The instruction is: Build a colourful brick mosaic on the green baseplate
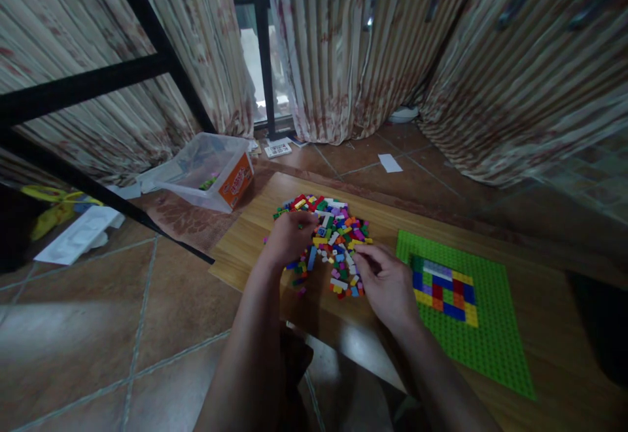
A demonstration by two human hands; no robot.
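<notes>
One left hand and one right hand curl at one brick pile, whether gripping anything I cannot tell, on one table, with one green board at the pile's four o'clock and one clear box at ten.

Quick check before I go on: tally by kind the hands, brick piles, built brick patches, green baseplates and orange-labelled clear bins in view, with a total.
Hands, left hand and right hand: 2
Loose-brick pile: 1
Built brick patch: 1
Green baseplate: 1
Clear bin: 1
Total: 6
Single loose bricks are too jumbled to count.
</notes>
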